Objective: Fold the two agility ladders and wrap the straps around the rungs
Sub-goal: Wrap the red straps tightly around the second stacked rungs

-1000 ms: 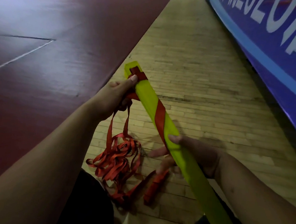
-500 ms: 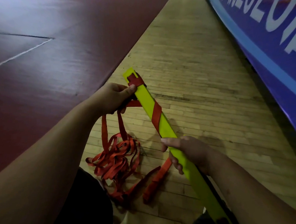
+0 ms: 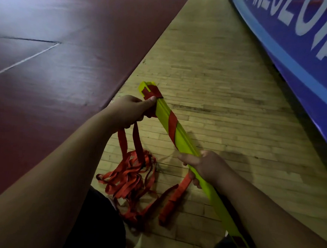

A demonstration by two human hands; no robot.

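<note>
Rungs [image 3: 184, 142] at frame centre seemed stiff and light, right hand [image 3: 206, 167] closed round their middle, left hand [image 3: 128, 111] pinching limp strap [image 3: 129, 179], which probably needed tension, at upper end.

Left hand [image 3: 130, 110], right hand [image 3: 204, 167]: curled fingers [image 3: 195, 182]
</note>
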